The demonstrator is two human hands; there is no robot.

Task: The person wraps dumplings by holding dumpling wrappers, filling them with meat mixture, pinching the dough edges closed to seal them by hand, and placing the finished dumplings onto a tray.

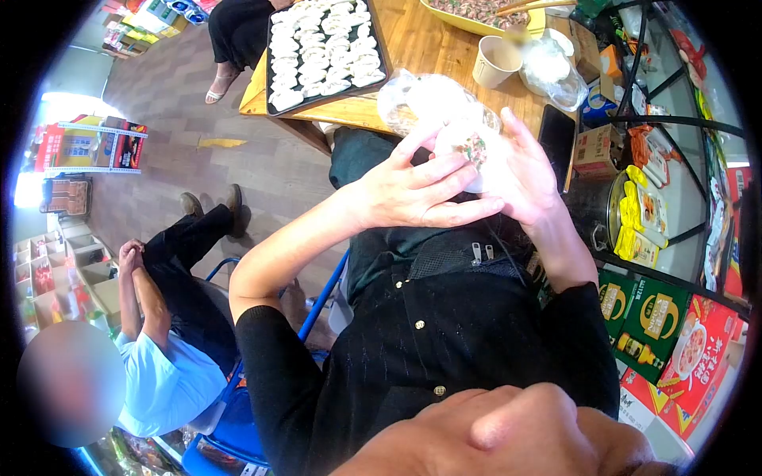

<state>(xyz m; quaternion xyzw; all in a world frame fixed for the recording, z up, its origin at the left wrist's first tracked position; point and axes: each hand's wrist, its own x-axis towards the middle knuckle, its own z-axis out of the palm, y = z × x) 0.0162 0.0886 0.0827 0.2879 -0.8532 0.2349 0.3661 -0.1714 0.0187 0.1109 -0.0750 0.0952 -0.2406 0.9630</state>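
Note:
A round white dough wrapper (494, 155) with pinkish meat and green-flecked filling (474, 148) rests in my right hand (528, 170), against the palm and fingers. My left hand (432, 186) reaches across from the left, its fingers stretched and apart, touching the wrapper's near side. Just beyond the hands, a clear plastic bag with white rounds (429, 99) lies at the edge of the wooden table (421, 44). A dark tray (328, 97) at the upper left holds rows of several white dumplings. Filling fills a yellow bowl (533, 25) at the top.
A paper cup (497, 62), another plastic bag (553, 73) and a dark phone (556, 143) are on the table's right. Shelves with packets and boxes (647, 317) stand at right. A person in light blue (171, 381) sits at lower left; another person's leg (230, 40) shows above.

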